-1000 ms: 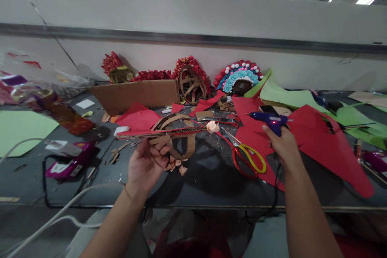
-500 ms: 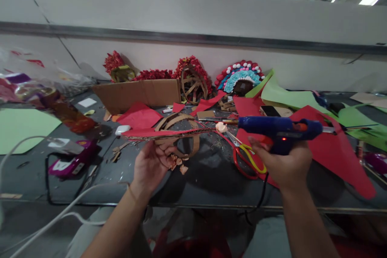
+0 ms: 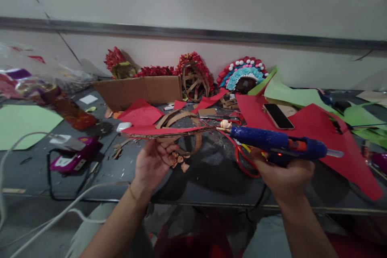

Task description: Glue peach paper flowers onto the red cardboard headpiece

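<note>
My left hand (image 3: 151, 163) holds a cardboard frame from below, its fingers curled under the flat red-topped piece (image 3: 172, 130). Bent brown cardboard strips (image 3: 198, 139) form loops behind and below that piece. In my right hand (image 3: 286, 173) is a blue hot glue gun (image 3: 260, 138) with a small red light on. Its nozzle points left and meets, or nearly meets, the right end of the red-topped edge. A small pale peach paper flower (image 3: 225, 123) shows just above the nozzle. More crumpled peach pieces (image 3: 184, 167) lie by my left fingertips. Red-handled scissors (image 3: 242, 165) lie under the gun.
Along the wall stand red flowered pieces (image 3: 196, 60), a cardboard box (image 3: 139, 93) and a blue-and-red decorated headpiece (image 3: 246, 74). Red paper (image 3: 314, 145), a phone (image 3: 278, 116) and green paper lie right. A purple power strip (image 3: 75, 155), cables and a bottle (image 3: 69, 109) are left.
The glue gun has moved down and left, its nozzle going from above the cardboard edge to its right end. The phone behind it is uncovered. My left hand stays nearly still.
</note>
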{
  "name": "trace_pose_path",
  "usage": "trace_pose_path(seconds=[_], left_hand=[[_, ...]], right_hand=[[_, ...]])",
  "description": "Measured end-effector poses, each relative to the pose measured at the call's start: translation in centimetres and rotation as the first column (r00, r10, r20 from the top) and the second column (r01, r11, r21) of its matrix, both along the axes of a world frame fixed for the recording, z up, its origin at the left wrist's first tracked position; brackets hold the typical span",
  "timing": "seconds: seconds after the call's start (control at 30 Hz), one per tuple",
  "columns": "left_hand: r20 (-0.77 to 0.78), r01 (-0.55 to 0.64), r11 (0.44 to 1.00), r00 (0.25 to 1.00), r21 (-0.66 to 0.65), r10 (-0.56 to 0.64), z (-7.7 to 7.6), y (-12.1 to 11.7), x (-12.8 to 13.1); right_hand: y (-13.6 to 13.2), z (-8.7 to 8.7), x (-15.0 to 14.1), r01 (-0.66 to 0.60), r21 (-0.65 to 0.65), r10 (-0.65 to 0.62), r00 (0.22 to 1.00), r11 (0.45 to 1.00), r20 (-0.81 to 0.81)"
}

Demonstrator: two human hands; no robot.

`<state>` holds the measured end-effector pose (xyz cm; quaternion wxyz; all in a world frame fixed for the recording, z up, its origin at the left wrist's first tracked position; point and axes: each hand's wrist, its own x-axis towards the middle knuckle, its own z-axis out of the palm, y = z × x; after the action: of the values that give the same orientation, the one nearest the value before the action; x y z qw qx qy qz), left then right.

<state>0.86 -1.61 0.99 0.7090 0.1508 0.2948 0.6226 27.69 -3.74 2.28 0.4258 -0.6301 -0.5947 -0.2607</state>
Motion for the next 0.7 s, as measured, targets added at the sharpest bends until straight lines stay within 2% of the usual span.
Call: trace_pose_path(seconds=[0.13, 0.23, 0.4, 0.5, 0.7], left_hand=[[-0.009, 0.005, 1.0, 1.0, -0.001, -0.005, -0.01, -0.04, -0.05], [-0.004, 0.011, 1.0, 1.0, 0.024, -0.011, 0.01, -0.06, -0.01], [-0.004, 0.011, 0.999, 1.0, 0.041, -0.01, 0.13, -0.12, 0.2], [-0.008, -0.001, 0.999, 1.0, 0.04, 0.001, 0.1, -0.11, 0.19], [-0.006, 0.01, 0.999, 1.0, 0.039, -0.01, -0.11, -0.03, 0.1]], right_hand=[[0.06, 0.22, 0.01, 0.014, -0.023, -0.013, 1.0, 1.0, 0.022], [0.16, 0.03, 0.12, -0.016, 0.034, 0.014, 0.998, 0.999, 0.068], [0.37, -0.04, 0.29, 0.012, 0.112, -0.029, 0.988, 0.994, 0.148], [0.41, 0.26, 0.26, -0.032, 0.166, -0.003, 0.979, 0.986, 0.206], [0.21, 0.26, 0.36, -0.048, 0.14, 0.02, 0.98, 0.989, 0.196]])
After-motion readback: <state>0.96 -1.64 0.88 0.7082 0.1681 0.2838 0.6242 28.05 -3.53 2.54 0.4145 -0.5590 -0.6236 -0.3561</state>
